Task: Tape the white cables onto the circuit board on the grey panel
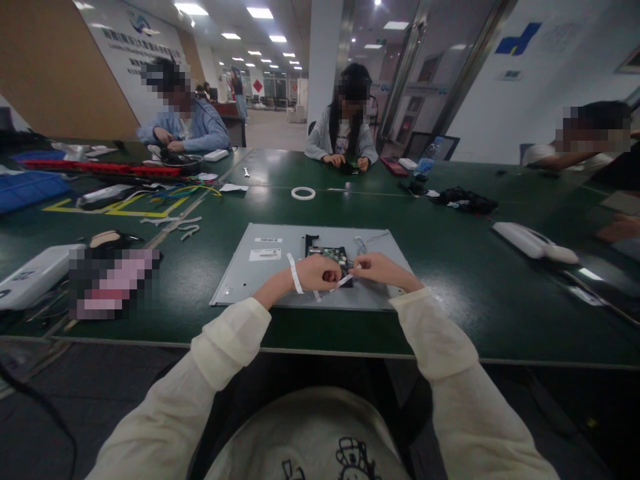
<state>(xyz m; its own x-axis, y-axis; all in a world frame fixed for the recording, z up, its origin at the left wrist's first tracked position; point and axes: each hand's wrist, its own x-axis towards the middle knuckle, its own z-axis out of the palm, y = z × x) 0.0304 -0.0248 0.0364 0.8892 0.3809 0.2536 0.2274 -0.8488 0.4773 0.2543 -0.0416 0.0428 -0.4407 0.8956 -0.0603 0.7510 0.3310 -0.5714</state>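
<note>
A flat grey metal panel (235, 267) lies on the table before me, with paper labels on its left half. On its middle sits a green circuit board (330, 253) in a black frame, partly covered by my hands. My left hand (317, 272) is closed over the board's near side, and its fingertips are hidden. Between finger and thumb, my right hand (375, 268) pinches a narrow white tape strip (345, 281), whose other end reaches my left fingers. Another white strip (295, 273) hangs across my left wrist. Thin grey wires (373, 239) lie behind my right hand.
A white tape roll (303, 193) lies beyond the panel. To the left are a pink blurred item (117, 283), a white device (37, 277) and a blue bin (30, 190). A white handheld device (533, 241) lies right. Several people sit around the table.
</note>
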